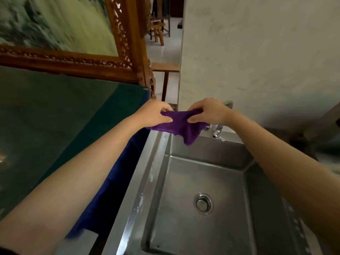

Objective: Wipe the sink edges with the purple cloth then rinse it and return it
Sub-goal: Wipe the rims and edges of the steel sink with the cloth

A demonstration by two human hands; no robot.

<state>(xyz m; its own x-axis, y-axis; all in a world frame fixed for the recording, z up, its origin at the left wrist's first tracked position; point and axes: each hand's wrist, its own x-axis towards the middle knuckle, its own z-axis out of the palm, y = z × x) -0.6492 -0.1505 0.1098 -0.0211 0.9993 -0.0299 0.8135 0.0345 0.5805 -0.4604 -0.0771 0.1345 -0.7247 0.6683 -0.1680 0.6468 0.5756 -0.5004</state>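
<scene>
Both hands pinch the purple cloth (179, 127): the left hand (154, 113) and the right hand (207, 112) stretch it between them above the far corner of the steel sink (147, 173), beside the faucet (217, 132), probably to spread it flat.

Purple cloth (181, 127) bunched, stretched btwn both hands above sink (145, 173) back-left corner, one corner hanging down.

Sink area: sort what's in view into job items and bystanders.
Job:
purple cloth, held by left hand and right hand
sink
tap

Bystanders:
framed painting
blue cloth
wooden stool
</scene>
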